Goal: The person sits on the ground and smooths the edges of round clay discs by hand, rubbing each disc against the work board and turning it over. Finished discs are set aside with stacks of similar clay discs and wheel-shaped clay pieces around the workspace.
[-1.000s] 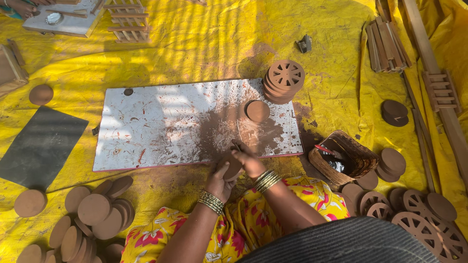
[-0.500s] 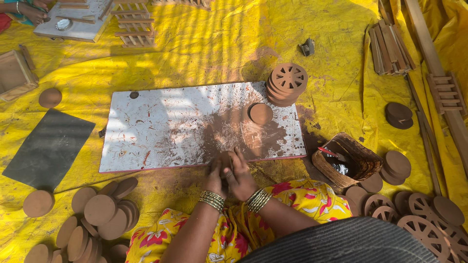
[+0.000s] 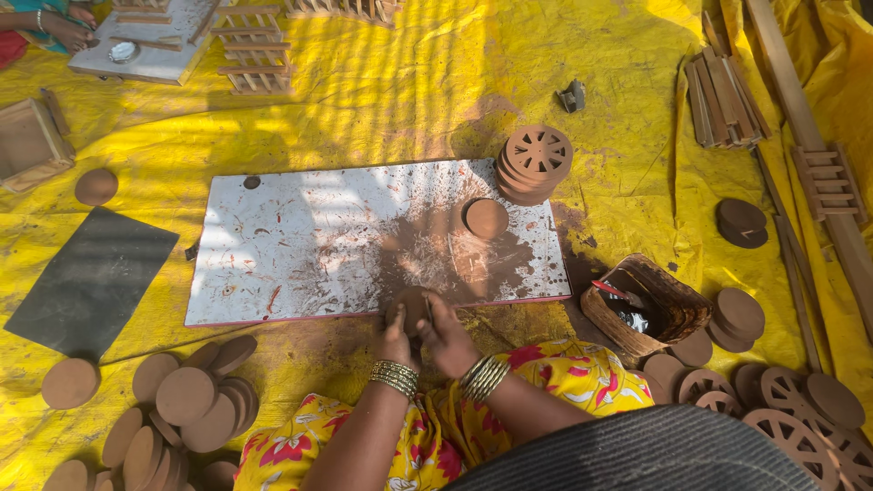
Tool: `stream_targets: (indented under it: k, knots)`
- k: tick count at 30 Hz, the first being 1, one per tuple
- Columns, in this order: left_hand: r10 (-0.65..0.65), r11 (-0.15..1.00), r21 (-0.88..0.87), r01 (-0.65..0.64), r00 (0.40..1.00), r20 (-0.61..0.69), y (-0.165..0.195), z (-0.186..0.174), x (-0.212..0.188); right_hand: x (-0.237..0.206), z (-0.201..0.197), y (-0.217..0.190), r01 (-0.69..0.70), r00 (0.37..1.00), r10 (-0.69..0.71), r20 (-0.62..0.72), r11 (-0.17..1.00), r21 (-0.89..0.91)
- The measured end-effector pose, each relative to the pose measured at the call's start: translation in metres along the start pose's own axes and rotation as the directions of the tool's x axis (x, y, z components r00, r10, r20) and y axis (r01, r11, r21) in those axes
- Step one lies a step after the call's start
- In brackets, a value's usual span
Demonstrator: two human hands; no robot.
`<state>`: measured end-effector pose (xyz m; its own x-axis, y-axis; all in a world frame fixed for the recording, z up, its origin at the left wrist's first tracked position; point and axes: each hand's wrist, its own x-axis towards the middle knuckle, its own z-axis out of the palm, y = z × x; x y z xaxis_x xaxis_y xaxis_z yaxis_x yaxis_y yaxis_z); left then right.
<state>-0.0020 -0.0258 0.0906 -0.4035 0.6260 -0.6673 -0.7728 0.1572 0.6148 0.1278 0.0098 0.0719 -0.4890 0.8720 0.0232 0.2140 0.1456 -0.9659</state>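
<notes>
The left hand (image 3: 396,329) and the right hand (image 3: 447,338) meet at the near edge of the white board (image 3: 300,238), and between them they grasp a small brown clay disc (image 3: 414,305). The left grip is curled round the disc's left side, fingers closed against it. The right grip is pinched on a thin tool (image 3: 427,307) whose tip rests on the disc; how firmly it presses cannot be told. Gold bangles (image 3: 393,375) ring both wrists.

Just beyond the grip, the board is smeared with dark clay dust, and a plain clay disc (image 3: 485,218) lies flat on it, up and to the right. Further in that direction, at the board's far right corner, stands a stack of spoked clay wheels (image 3: 535,162).

To the right of the grip sits a woven basket (image 3: 647,309), with flat discs and more spoked wheels (image 3: 791,427) spread past it. To the left of the grip, a heap of plain discs (image 3: 186,405) lies on the yellow sheet (image 3: 382,91), and a dark slate (image 3: 91,282) lies beyond them. Far up and left, another person's hand (image 3: 68,27) rests by a second board (image 3: 145,45).
</notes>
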Motion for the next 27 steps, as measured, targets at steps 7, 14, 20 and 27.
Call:
stream_targets:
  k: [7,14,20,27]
  knots:
    - [-0.125,0.984,0.144,0.100,0.976,0.176,-0.010,0.002,0.003,0.005,-0.013,0.002,-0.137,0.988,0.144,-0.059,0.984,0.114]
    - [-0.212,0.941,0.333,0.064,0.879,0.428,0.003,0.000,-0.013,0.032,-0.060,0.020,-0.499,0.866,0.357,0.349,0.601,0.625]
    - [-0.008,1.000,0.018,0.002,0.947,0.321,0.002,0.006,-0.012,0.027,-0.036,0.019,-0.175,0.972,0.235,0.009,0.699,0.694]
    - [-0.014,0.999,0.047,0.008,0.990,0.137,-0.007,0.017,-0.022,0.006,-0.007,0.007,0.048,0.968,-0.059,-0.242,0.997,-0.053]
